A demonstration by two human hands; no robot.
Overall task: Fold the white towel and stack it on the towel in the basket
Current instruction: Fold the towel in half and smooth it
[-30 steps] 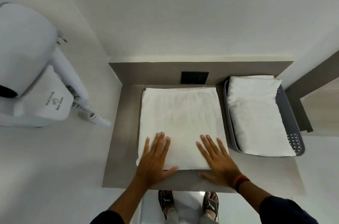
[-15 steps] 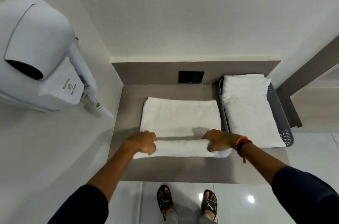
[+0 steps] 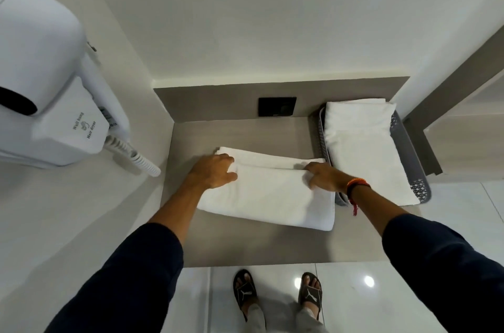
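Lying across the middle of the grey counter (image 3: 245, 245), the white towel (image 3: 272, 196) is doubled over on itself, its top layer stopping just short of the far edge so a strip of the lower layer shows at 12 o'clock. From my remote seat I see the left hand (image 3: 212, 171) at the towel's 10 o'clock corner, fingers curled and pinching the upper layer's edge. The right hand (image 3: 324, 176) sits at the 2 o'clock corner, fingers likewise closed on the same folded edge; an orange wristband (image 3: 357, 182) circles that wrist. Both dark sleeves reach in from 6 o'clock.

Just beside the towel at 3 o'clock stands the grey perforated basket (image 3: 409, 150), its near wall almost touching the towel's right end and the right wrist. Inside it lies a folded white towel in the basket (image 3: 362, 147), overhanging the rim toward me. A black wall plate (image 3: 277, 106) sits on the backsplash at 12 o'clock. A white wall-mounted hair dryer (image 3: 46, 87) with a coiled cord hangs at 9 o'clock, well apart. Sandalled feet (image 3: 278, 294) show on the glossy floor at 6 o'clock.
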